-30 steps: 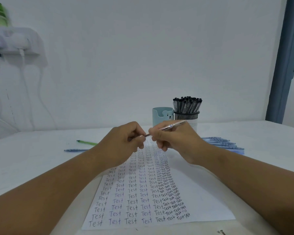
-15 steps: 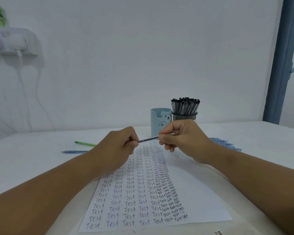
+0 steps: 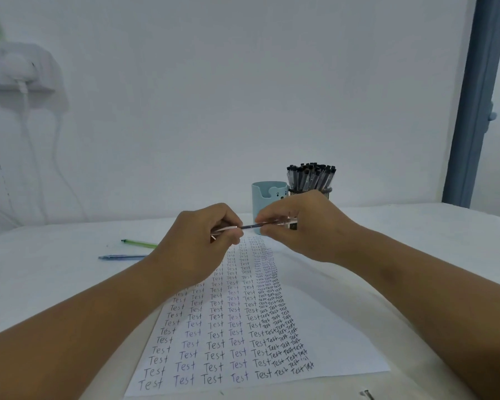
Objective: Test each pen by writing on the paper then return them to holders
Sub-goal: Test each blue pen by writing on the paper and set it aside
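Observation:
Above the far end of the paper [image 3: 344,342], which is filled with rows of the word "Test", both hands hold one pen [image 3: 251,226] almost level. My left hand [image 3: 197,243] pinches its clear left end, and my right hand [image 3: 303,226] pinches the clear right end. A thin dark stretch of the pen shows between them. Behind the hands stand a light blue bear holder [image 3: 264,197] and a black mesh holder [image 3: 328,192] packed with black-capped pens [image 3: 311,176].
A green pen [image 3: 139,243] and a blue pen [image 3: 122,257] lie on the white table [image 3: 55,284] to the left of my left hand. A small metal bit [image 3: 367,394] lies by the near edge. A white wall rises just behind the holders.
The pen has dropped from tilted to nearly level. My hands have drawn slightly apart along it, and a dark stretch now shows between them.

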### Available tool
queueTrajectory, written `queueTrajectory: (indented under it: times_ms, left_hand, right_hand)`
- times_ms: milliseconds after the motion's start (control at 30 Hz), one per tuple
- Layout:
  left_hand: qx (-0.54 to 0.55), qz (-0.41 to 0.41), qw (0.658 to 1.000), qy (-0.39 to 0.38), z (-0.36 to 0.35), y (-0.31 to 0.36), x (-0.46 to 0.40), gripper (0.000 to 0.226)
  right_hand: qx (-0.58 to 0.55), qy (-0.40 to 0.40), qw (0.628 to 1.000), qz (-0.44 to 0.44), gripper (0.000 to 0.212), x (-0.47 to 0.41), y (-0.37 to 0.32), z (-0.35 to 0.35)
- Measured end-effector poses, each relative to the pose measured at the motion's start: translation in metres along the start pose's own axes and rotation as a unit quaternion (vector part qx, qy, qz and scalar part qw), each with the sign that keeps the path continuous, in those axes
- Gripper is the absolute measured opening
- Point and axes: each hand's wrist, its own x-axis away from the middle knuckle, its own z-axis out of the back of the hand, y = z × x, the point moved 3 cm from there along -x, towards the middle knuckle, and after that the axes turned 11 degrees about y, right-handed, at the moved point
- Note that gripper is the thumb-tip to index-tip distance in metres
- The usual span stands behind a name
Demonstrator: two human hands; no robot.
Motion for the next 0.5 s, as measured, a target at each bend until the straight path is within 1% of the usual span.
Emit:
queueTrajectory:
  times_ms: [67,133,200,267,300,433,500]
  left_hand:
    - [0.010,-0.008,1.000,0.003,-0.001,0.002,0.000,0.008]
    - [0.014,-0.016,1.000,0.000,-0.002,0.002,0.001,0.013]
    - [0.009,-0.003,0.999,-0.034,-0.004,-0.002,0.001,0.031]
    - [-0.027,0.014,0.997,-0.069,-0.004,-0.008,0.002,0.044]
    - [-0.045,0.019,0.995,-0.082,-0.003,-0.012,0.002,0.044]
    - [-0.083,0.048,0.988,-0.124,-0.001,-0.024,0.006,0.027]
    - [-0.089,0.062,0.983,-0.149,-0.002,-0.022,0.009,0.028]
  right_hand:
    - [0.018,-0.015,1.000,0.017,0.019,-0.001,-0.004,-0.002]
    - [0.032,-0.032,0.999,0.009,0.016,-0.002,-0.004,-0.003]
    - [0.045,-0.050,0.997,-0.025,0.012,-0.004,0.003,0.001]
    - [0.089,-0.078,0.992,-0.053,0.013,-0.005,0.017,0.006]
    - [0.111,-0.097,0.987,-0.066,0.014,-0.005,0.025,0.009]
    - [0.150,-0.156,0.966,-0.143,0.017,0.000,0.054,0.030]
    - [0.173,-0.176,0.953,-0.175,0.017,0.003,0.063,0.040]
